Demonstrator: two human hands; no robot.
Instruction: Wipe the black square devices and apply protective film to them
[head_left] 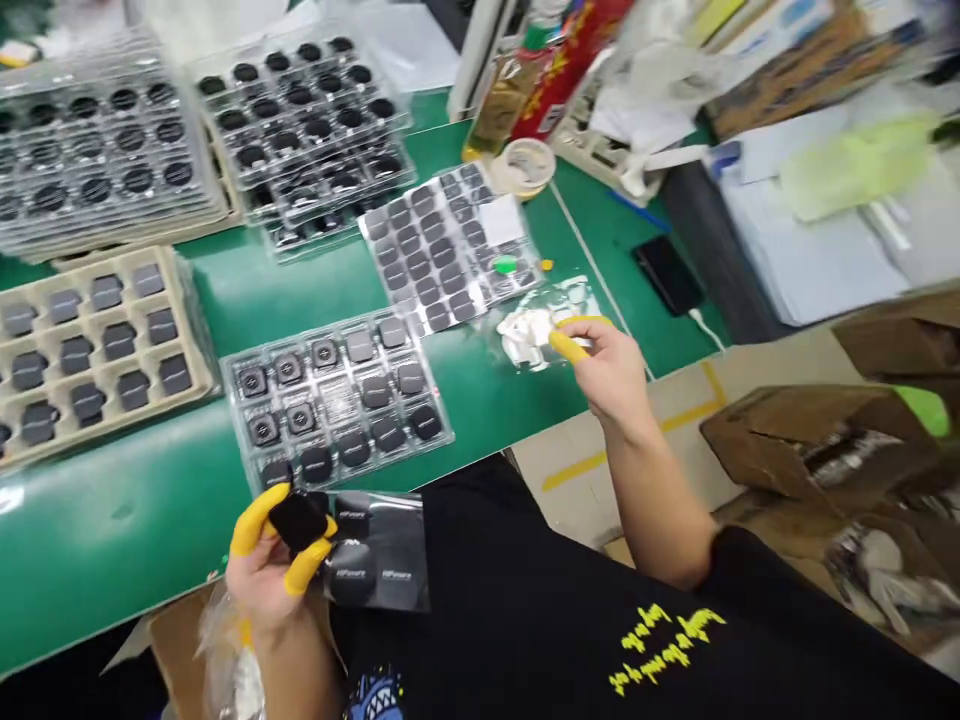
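Three left fingers (306, 568): yellow-covered, they were closed on the edges of a black square device (298, 520).
Square device: it was held just off the near edge of the counter (300, 290); probably light and stiff, its smooth face likely slippery and easily scratched, so the sides looked the safer hold.
Film sheet (382, 545): it was just beside the device, apparently thin and floppy, best taken by a clear margin; whether the left fingers gripped it too could not be told.
Left hand (259, 575): it was raised in front of the shirt (487, 560), fingers upward and inward.
Right hand (611, 375): its arm was extended over the counter, fingers bent at white scraps (529, 335); a grip could not be confirmed.
Clear tray (337, 400): it lay beyond the left hand.
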